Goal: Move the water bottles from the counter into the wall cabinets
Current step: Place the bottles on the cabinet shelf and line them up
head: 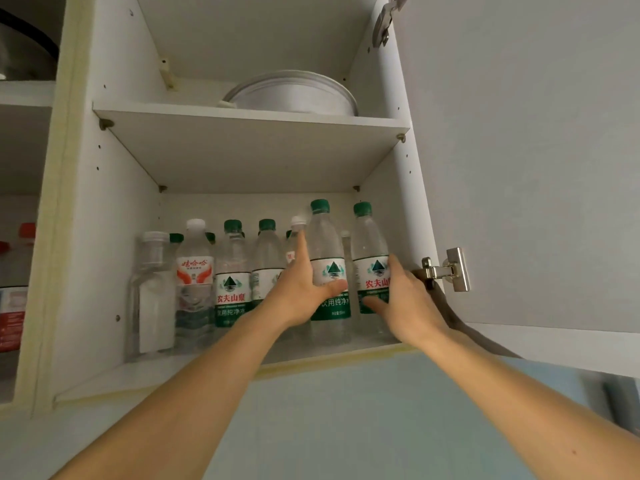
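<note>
The open wall cabinet's lower shelf [173, 372] holds several clear water bottles in rows, most with green caps and green labels, such as one [232, 271] near the middle. My left hand [298, 292] holds a tall green-capped bottle [325, 237] standing on the shelf, thumb across its label and index finger pointing up behind it. My right hand [408, 299] grips the neighbouring green-capped bottle [369, 240] at the shelf's right end, thumb on the label front and fingers round its right side. Both bottles stand upright, close together.
A white-capped bottle with a red label [194, 265] and a clear jar [152, 271] stand at the shelf's left. A white round container [294, 95] sits on the upper shelf. The open door [519, 168] and its hinge [446, 270] are right of my right hand. A neighbouring cabinet [20, 271] holds red-capped items.
</note>
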Demonstrator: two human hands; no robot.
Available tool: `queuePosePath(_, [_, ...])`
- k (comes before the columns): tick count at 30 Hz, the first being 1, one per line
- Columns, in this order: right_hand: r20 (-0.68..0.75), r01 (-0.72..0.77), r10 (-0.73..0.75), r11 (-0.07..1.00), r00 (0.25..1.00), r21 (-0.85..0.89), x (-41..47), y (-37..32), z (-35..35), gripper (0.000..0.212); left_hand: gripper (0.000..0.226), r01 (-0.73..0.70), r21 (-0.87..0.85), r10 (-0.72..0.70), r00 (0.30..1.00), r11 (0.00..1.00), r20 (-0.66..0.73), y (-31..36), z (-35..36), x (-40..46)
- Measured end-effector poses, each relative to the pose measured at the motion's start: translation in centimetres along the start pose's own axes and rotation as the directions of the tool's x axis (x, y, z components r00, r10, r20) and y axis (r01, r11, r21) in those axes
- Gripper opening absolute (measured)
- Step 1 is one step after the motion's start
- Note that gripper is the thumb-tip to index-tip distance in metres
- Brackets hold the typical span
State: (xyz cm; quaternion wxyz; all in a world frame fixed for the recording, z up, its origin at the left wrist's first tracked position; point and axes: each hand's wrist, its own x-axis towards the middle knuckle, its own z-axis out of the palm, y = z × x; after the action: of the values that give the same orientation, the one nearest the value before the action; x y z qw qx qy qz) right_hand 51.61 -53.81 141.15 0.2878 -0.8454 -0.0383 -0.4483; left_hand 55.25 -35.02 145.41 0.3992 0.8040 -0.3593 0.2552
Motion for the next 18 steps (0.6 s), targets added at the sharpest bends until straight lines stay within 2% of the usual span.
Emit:
queuePosePath(2, [-0.009, 0.094, -0.096, 0.987, 0.995, -0.128, -0.7, 0.2, 0.3, 0.094, 0.115, -0.042, 0.116, 0.041, 0.999, 0.992, 0.009, 0.5, 1.2, 0.7])
queuePosePath(4, [-0.007, 0.178, -0.186, 0.951, 0.982, -0.254, -0.9, 0.7, 0.3, 0.11, 0.117, -0.103, 0.295, 0.11, 0.994, 0.95, -0.006, 0.6, 1.5, 1.3])
queuePosePath(6, [0.022, 0.23, -0.235, 0.924, 0.972, -0.305, -0.5, 1.1, 0.1, 0.116, 0.122, -0.153, 0.469, 0.173, 0.985, 0.87, 0.001, 0.4, 0.9, 1.9])
queuePosePath(9, [0.102, 0.228, -0.206, 0.929, 0.973, -0.293, 0.1, 1.2, -0.2, 0.124, 0.132, -0.188, 0.599, 0.164, 0.982, 0.778, 0.095, -0.1, -0.3, 2.9])
queuePosePath(13, [0.154, 0.162, -0.123, 0.947, 0.98, -0.278, 0.5, 1.3, 0.0, 0.125, 0.133, -0.202, 0.664, 0.131, 0.979, 0.72, 0.156, -1.0, -0.8, 4.4])
queuePosePath(18, [0.151, 0.19, -0.148, 0.928, 0.977, -0.322, 1.2, 1.7, 0.4, 0.125, 0.132, -0.196, 0.721, 0.161, 0.98, 0.664, 0.118, -2.3, 0.0, 6.1])
